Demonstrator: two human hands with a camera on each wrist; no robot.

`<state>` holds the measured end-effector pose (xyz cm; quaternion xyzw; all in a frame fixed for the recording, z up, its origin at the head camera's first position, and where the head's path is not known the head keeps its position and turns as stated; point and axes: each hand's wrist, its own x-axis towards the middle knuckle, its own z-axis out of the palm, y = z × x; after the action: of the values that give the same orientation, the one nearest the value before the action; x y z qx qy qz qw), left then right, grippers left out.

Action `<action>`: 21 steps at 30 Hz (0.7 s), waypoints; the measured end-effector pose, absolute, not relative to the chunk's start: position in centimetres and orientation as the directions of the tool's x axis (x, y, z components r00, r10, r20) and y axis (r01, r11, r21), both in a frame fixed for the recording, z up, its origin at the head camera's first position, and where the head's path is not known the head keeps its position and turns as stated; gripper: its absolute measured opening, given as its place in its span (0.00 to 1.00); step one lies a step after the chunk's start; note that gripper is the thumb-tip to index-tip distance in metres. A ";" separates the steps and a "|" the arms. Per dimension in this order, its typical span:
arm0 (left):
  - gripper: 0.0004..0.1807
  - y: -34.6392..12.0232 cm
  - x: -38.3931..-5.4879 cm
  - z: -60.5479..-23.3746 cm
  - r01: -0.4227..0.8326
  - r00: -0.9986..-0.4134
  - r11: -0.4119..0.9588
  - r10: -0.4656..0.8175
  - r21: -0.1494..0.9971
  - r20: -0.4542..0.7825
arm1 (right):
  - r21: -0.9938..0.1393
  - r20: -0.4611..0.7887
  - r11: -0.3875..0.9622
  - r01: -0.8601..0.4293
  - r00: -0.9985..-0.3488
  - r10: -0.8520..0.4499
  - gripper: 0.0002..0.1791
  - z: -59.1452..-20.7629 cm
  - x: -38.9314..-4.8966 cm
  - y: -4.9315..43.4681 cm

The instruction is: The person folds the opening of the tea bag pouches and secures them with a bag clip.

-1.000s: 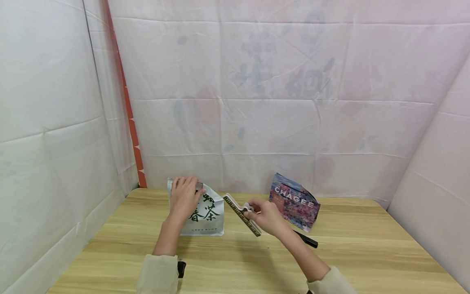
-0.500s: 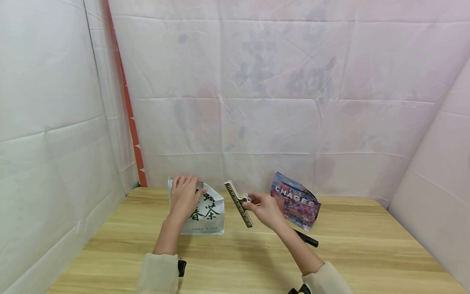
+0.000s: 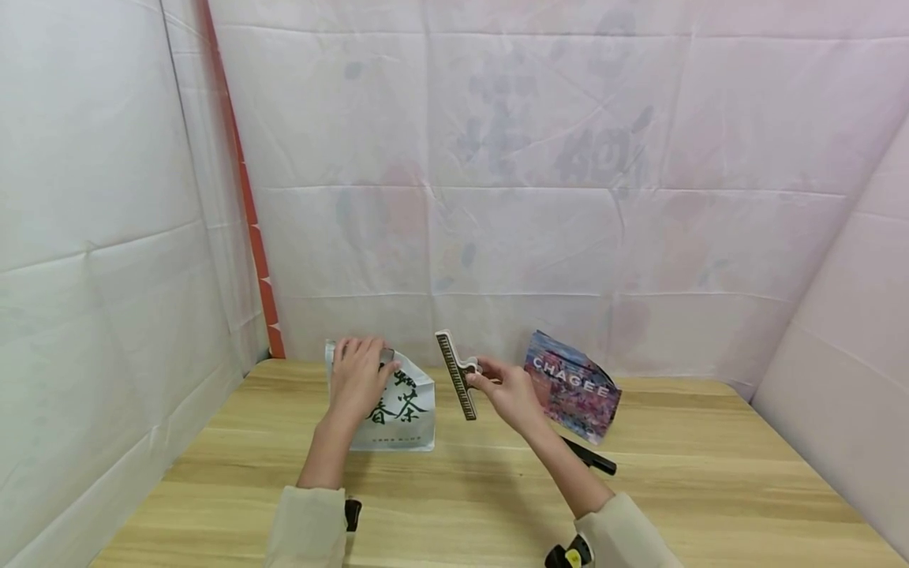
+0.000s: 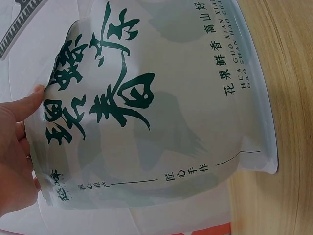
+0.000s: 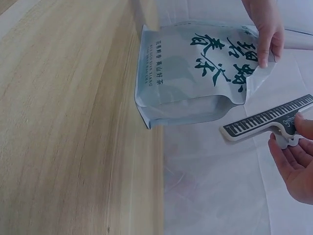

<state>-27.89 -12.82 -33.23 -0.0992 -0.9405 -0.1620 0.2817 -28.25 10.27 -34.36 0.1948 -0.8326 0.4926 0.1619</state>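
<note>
A pale tea bag (image 3: 405, 430) with large green lettering stands at the back left of the table. My left hand (image 3: 357, 383) grips its folded top edge, the thumb on the printed front, as the left wrist view shows from close by (image 4: 15, 147). To the right of the bag, my right hand (image 3: 511, 394) pinches a long bag clip (image 3: 455, 375) by its middle handle. The clip has a black-and-white piano-key strip and a white rim; it is held raised, apart from the bag, its long bar nearly upright in the head view.
A colourful bag marked CHAGEE (image 3: 571, 390) leans at the back right. A slim black object (image 3: 596, 459) lies in front of it, partly behind the right forearm. White cloth (image 3: 525, 237) hangs behind the wooden table (image 3: 710, 489) and at both sides.
My right hand has lifted the clip up and slightly away, and its bar has turned from slanted to nearly upright. The left hand keeps its hold on the tea bag.
</note>
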 end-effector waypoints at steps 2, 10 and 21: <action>0.16 -12.8 -27.9 -33.2 0.279 -0.822 0.927 0.096 0.250 0.562 | -0.760 0.471 0.427 -0.491 -0.868 -0.159 0.13 -34.3 -28.4 10.1; 0.15 -12.8 -27.9 -33.2 0.276 -0.824 0.928 0.094 0.251 0.559 | -0.755 0.518 0.379 -0.535 -0.841 -0.155 0.16 -34.1 -28.8 9.5; 0.15 -12.8 -27.9 -33.2 0.278 -0.827 0.925 0.093 0.259 0.554 | -0.767 0.549 0.347 -0.540 -0.832 -0.081 0.20 -33.8 -29.6 8.4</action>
<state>-27.86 -12.79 -33.16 -0.0986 -0.9412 -0.1665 0.2769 -29.55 8.42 -33.76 0.1961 -0.7924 0.5367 0.2136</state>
